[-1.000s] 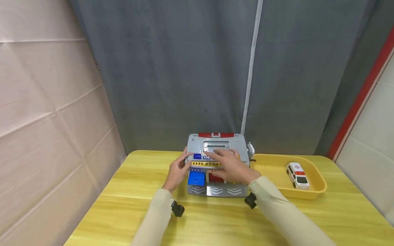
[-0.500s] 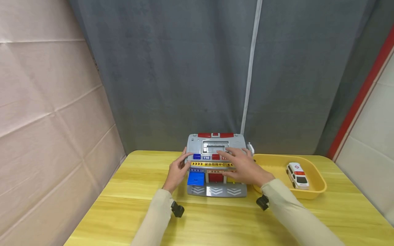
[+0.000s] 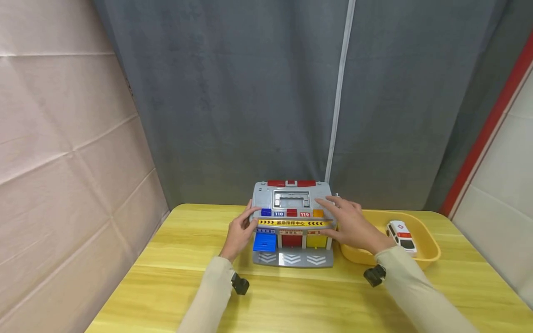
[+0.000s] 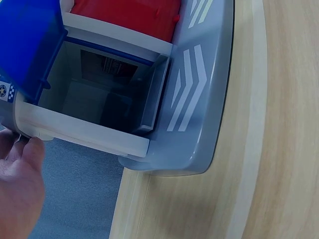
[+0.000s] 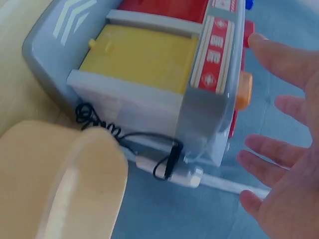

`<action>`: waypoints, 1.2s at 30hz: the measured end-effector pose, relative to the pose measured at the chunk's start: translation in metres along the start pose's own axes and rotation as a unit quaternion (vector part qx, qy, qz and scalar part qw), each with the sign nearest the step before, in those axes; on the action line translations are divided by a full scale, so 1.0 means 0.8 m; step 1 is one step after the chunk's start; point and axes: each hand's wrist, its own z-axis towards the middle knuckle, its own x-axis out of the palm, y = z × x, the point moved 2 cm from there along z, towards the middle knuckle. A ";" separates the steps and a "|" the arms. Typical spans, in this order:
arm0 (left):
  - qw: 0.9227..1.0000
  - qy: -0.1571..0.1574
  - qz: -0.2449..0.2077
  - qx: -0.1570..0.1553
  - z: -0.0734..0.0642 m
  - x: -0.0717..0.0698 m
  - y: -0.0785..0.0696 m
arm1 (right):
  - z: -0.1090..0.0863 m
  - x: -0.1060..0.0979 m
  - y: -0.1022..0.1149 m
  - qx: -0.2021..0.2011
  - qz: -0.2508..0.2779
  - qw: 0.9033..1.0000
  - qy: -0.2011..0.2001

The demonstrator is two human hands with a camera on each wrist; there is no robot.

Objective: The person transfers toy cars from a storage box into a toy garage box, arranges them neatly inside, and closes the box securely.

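Note:
A grey toy rescue station point(image 3: 291, 231) stands on the table, with a blue, a red and an orange button along its roof edge. Its blue door point(image 3: 264, 242) is swung up, baring a hollow bay in the left wrist view. The red door point(image 3: 291, 241) and yellow door point(image 3: 317, 241) are down. My left hand point(image 3: 239, 233) grips the station's left side, index finger near the blue button. At the right end, my right hand point(image 3: 354, 226) has its fingers spread by the orange button point(image 5: 243, 92), holding nothing. In the right wrist view its thumb and fingers are apart.
On the right, a yellow tub point(image 3: 433, 254) holds a white toy ambulance point(image 3: 401, 237). A white toy handset point(image 5: 169, 171) on a coiled black cord hangs on the station's right side. A dark curtain point(image 3: 250, 101) rises behind the wooden table point(image 3: 291, 300).
My right hand has slid right along the station's front, from over the red button to the right end, uncovering the roof buttons and yellow door. My left hand has stayed in place.

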 end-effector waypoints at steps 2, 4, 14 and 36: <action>1.000 0.001 -0.002 0.002 0.000 0.000 0.000 | -0.005 -0.004 -0.006 0.006 0.005 1.000 -0.004; 1.000 0.001 -0.002 0.000 0.000 0.000 0.000 | -0.009 -0.007 -0.012 0.010 0.009 1.000 -0.009; 1.000 -0.005 -0.006 0.000 -0.002 0.001 -0.001 | -0.026 -0.015 -0.047 0.050 0.023 0.999 -0.003; 1.000 0.013 0.004 -0.005 -0.012 -0.001 -0.032 | -0.077 -0.016 -0.158 0.087 0.001 0.995 -0.043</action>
